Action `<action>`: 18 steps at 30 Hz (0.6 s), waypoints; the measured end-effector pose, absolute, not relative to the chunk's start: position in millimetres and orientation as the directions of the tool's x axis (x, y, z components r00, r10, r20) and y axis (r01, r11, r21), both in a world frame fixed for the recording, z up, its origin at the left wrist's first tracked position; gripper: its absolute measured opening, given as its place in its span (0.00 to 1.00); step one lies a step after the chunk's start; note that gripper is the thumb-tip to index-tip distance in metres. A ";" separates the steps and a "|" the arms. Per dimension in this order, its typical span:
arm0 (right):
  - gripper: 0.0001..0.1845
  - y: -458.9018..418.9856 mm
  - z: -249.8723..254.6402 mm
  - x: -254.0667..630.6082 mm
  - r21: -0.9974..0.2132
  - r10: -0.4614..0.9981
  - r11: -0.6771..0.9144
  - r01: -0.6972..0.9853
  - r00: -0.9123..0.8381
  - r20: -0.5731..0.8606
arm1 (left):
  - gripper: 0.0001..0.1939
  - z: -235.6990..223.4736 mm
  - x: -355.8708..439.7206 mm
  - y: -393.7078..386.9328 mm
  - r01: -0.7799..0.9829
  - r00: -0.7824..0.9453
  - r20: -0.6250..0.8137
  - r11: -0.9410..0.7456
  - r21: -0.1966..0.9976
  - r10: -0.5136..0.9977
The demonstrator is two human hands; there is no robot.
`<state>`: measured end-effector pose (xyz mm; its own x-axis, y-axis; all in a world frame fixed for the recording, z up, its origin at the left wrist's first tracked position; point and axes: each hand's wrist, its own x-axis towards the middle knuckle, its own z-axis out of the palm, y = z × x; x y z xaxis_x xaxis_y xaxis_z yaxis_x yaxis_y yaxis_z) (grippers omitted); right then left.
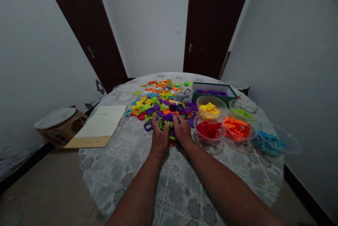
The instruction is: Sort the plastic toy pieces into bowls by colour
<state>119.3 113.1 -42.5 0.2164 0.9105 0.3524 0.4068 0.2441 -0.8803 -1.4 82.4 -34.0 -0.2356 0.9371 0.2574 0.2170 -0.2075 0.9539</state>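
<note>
At the near edge of a heap of interlocking plastic building pieces (148, 108), both hands are side by side. My left hand (160, 138) has its thumb and forefinger spread, with green and purple pieces between and beyond them. My right hand (183, 131) is curled with its fingers together, touching the heap; what lies in its fingertips is hidden or too small to make out. A purple ridged piece (168, 117) sits between the two hands. Close to my right hand stands a clear round tub of red pieces (209, 129).
Beyond the red tub are tubs with yellow (209, 109), orange (237, 128), green (242, 113) and blue pieces (268, 142). A green box (215, 95) holds purple pieces. Glasses (248, 109) lie at the right. An open paper pad (101, 123) overhangs the table's left edge.
</note>
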 end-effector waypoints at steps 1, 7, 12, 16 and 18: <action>0.19 112.6 -42.2 119.2 -0.881 0.907 0.250 0.402 0.222 0.358 | 0.41 -33.3 -1.5 82.8 0.202 -0.256 0.236 -0.187 0.961 0.937; 0.17 111.0 -41.8 117.8 -0.866 0.878 0.309 0.393 0.232 0.419 | 0.28 -31.7 -5.4 88.8 0.164 -0.277 0.210 -0.169 0.972 0.938; 0.17 110.9 -41.2 116.9 -0.855 0.864 0.343 0.389 0.226 0.449 | 0.34 -38.9 -4.7 93.2 -0.125 -0.258 0.118 -0.155 0.980 0.959; 0.16 110.5 -40.8 116.8 -0.845 0.850 0.372 0.383 0.225 0.476 | 0.40 -42.2 -0.2 94.8 -0.406 -0.193 0.039 -0.116 0.906 0.980; 0.15 109.9 -40.4 116.8 -0.836 0.841 0.395 0.380 0.218 0.496 | 0.43 -41.0 1.1 94.7 -0.499 -0.151 0.013 -0.087 0.862 0.988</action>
<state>116.8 109.9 -40.4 0.2180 0.8406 0.4959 0.3804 0.3947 -0.8364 1.1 94.7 -41.0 -0.1513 0.9884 0.0127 -0.4989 -0.0874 0.8622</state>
